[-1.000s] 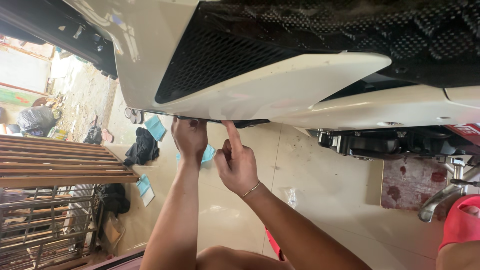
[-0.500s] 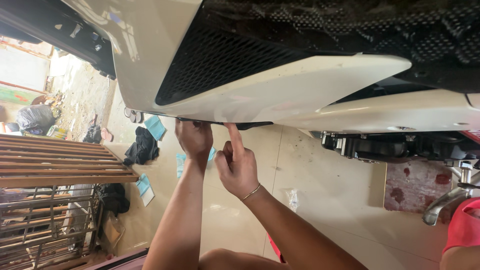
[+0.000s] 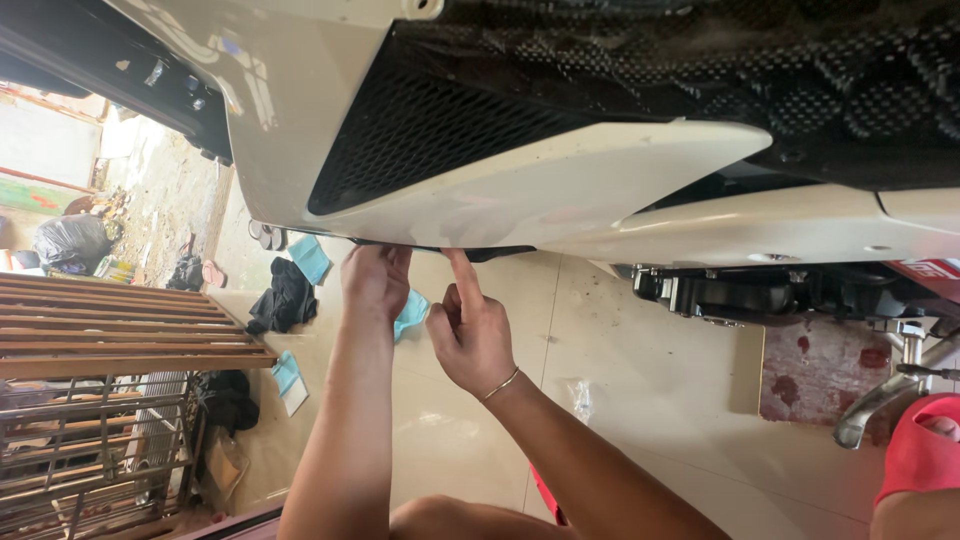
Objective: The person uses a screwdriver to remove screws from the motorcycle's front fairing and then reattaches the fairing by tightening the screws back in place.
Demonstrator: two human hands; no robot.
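Note:
A white motorcycle fairing [image 3: 560,190] with a black mesh grille [image 3: 420,130] fills the top of the view. My left hand [image 3: 375,282] reaches up to the fairing's lower edge, its fingers curled against a dark strip [image 3: 500,252] there. Beside it, my right hand [image 3: 470,335] wears a thin bracelet. Its index finger points up and touches the same edge, while the other fingers are curled. Neither hand holds a tool that I can see.
Engine parts [image 3: 760,290] and a chrome pipe [image 3: 880,400] lie to the right, near a red sandal [image 3: 920,450]. Blue cloths [image 3: 310,258], dark clothing [image 3: 285,298] and a plastic wrapper [image 3: 583,400] lie on the beige tiled floor [image 3: 640,380]. A wooden slat rack [image 3: 120,325] over a wire cage [image 3: 90,450] stands left.
Both hands stay at the fairing's lower edge. The view has shifted slightly; the left hand sits a little lower than before.

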